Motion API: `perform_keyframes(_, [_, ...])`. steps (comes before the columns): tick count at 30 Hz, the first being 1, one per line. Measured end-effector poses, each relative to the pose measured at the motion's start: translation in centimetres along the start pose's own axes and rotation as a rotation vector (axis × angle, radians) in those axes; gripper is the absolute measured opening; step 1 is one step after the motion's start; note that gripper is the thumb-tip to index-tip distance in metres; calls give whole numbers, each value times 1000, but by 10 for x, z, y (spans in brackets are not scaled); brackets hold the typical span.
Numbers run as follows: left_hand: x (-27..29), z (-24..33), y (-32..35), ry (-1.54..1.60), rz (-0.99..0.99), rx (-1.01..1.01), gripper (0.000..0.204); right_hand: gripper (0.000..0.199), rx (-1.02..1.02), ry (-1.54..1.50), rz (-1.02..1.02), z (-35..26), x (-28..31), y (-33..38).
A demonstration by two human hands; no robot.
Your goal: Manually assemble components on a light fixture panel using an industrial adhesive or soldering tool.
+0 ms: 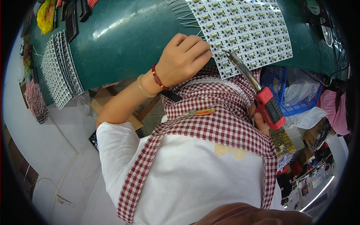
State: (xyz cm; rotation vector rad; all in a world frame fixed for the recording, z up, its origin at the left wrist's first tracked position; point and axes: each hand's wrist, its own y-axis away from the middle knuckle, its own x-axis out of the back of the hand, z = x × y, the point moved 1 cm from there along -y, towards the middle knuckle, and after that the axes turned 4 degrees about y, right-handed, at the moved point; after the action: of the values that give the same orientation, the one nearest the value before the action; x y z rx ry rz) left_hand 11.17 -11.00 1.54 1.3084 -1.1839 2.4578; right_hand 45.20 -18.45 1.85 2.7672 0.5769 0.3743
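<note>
A white panel of small circuit boards (247, 35) lies on the green table, its near edge reaching the table's front. Thin wires (187, 18) stick out from its left edge. My left hand (185, 56) is closed at that edge, fingertips pressed together; what they pinch is hidden. My right hand (260, 122), partly hidden, is closed around the red and black handle of a soldering iron (269, 107). The iron's tip points up and left, over the panel's lower left part, close to my left fingers. Whether the tip touches a board I cannot tell.
On the left of the green table (123, 41) stand several more board panels (60, 71), with a bundle of pink wires (35, 101) beside them. A yellow bag (45, 17) and black tools lie farther back. A blue crate (300, 107) with clear plastic stands at right, below the table.
</note>
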Motion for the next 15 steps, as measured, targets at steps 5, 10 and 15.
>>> perform_keyframes(5, [0,17,10,25,-7,39,25,27,55,-15,0,10,3,2])
perform_keyframes(10, [-7,19,15,66,29,130,28,22,94,159,1,17,7,10])
perform_keyframes(15, [-10,21,14,94,32,134,27,18,163,313,-15,18,9,6])
